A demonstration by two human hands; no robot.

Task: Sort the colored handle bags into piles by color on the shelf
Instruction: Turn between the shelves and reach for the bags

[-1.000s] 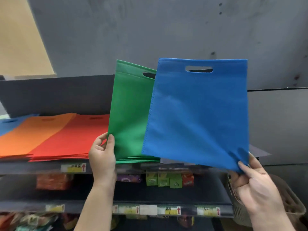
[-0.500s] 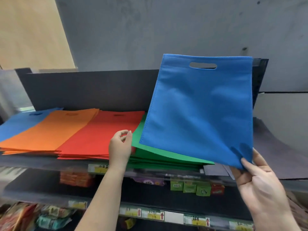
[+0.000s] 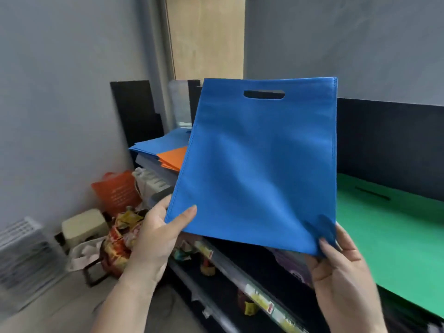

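Pinching blue bag [image 3: 259, 169] w/ both hands (upright).

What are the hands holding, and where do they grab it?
A blue bag. The left hand pinches its bottom left corner and the right hand pinches its bottom right corner.

Lighting is soft, diffuse and moderately bright, with no hard glare; the source itself is out of frame. The blue bag [image 3: 254, 169] is evenly lit and fairly sharp, showing only faint shading in its creases and a darker patch at its lower right corner. Motion blur smears the lower left floor clutter [image 3: 113, 239] and the shelf [image 3: 240, 284] labels, and wide-angle distortion bends the wall [image 3: 60, 92] lines and stretches the frame edges.
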